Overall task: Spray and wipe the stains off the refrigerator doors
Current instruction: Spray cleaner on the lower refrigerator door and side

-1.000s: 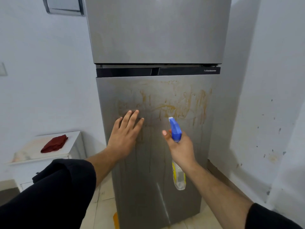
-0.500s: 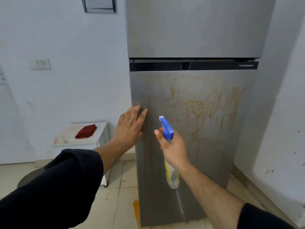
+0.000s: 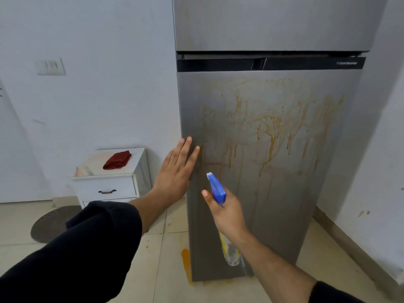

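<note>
Upper refrigerator door point(image 3: 273, 22): cut off at frame top. Spray bottle point(image 3: 216, 189), lower centre: blue head plain, clear body half hidden behind the wrist. Lower refrigerator door point(image 3: 284, 193), centre right: grey, orange-brown stains point(image 3: 271, 127) in drips. Left hand point(image 3: 176, 173): fingers straight, flat on its left edge. Right hand point(image 3: 228, 215): grip clamped on the bottle.

Your refrigerator's lower door point(image 3: 284, 204) is brushed silver-grey, streaked with orange-brown stains point(image 3: 271, 127) that run down in thin drips, and a glossy black strip point(image 3: 218, 64) divides it from the plain grey upper door point(image 3: 273, 22). The spray bottle point(image 3: 216, 190) has a blue head with a white nozzle tip, over a clear body with a yellow label. You also have a dark red cloth point(image 3: 117, 159) on a white cabinet point(image 3: 105, 186) and a dark grey round mat point(image 3: 52, 224) on cream floor tiles point(image 3: 153, 276).
</note>
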